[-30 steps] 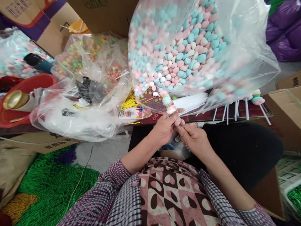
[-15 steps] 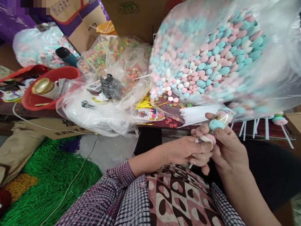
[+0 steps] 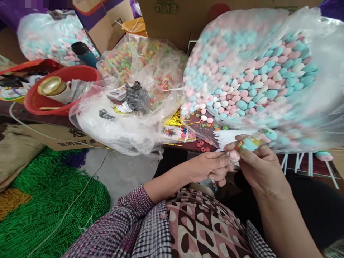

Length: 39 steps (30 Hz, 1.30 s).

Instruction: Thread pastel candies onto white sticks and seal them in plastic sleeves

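Both hands are on a marshmallow pop [image 3: 250,143] in a clear printed wrapper, tilted from lower left to upper right in front of my lap. My right hand [image 3: 264,168] is closed around its middle, thumb across the blue marshmallow. My left hand [image 3: 208,167] pinches the wrapper's lower end, just below a pink marshmallow [image 3: 234,156]. The stick is mostly hidden by the fingers. Just behind the hands lies a bundle of white sticks [image 3: 228,139]. To the right, another marshmallow pop [image 3: 324,156] rests on the table with its stick over the edge.
A large clear bag of pink, blue and white marshmallows [image 3: 247,86] fills the right back. Left of it are a bag of ring-shaped candies [image 3: 145,53], a crumpled plastic bag [image 3: 107,132] and a red basin [image 3: 32,102]. Green cord [image 3: 67,200] is heaped on the floor.
The view has shifted slightly. The wrapped pop has turned to lie more slantwise, with more of its length showing. My left hand's grip has moved to its lower end; the right still holds it.
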Tool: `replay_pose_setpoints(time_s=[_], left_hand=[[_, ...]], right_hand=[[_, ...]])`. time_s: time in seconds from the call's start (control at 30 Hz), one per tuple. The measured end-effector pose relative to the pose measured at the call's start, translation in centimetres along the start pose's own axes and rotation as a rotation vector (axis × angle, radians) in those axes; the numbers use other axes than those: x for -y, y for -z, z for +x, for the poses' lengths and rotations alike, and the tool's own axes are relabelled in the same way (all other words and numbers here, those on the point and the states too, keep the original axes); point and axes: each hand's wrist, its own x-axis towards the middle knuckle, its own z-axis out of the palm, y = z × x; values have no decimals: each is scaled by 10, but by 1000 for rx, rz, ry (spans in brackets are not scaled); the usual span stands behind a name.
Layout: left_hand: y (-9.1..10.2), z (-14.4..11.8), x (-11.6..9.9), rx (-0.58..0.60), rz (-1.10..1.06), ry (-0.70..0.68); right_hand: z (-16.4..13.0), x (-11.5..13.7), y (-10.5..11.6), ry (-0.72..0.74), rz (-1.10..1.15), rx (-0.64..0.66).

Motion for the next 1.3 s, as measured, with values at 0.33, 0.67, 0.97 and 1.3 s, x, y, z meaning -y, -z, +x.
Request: replay_pose_setpoints(time_s=[0.33, 0.67, 0.97, 1.3], left_hand=[[32, -16, -18, -729, 418, -397], [51, -43, -44, -753, -310, -558], [49, -46, -45, -762, -345, -526], [41, -18, -31, -722, -102, -388]], right_hand=[[50, -28, -42, 162, -342, 73], [120, -55, -62, 366, -1664, 325], [121, -48, -55, 400, -1771, 339], [58, -17, -29, 143, -654, 43]])
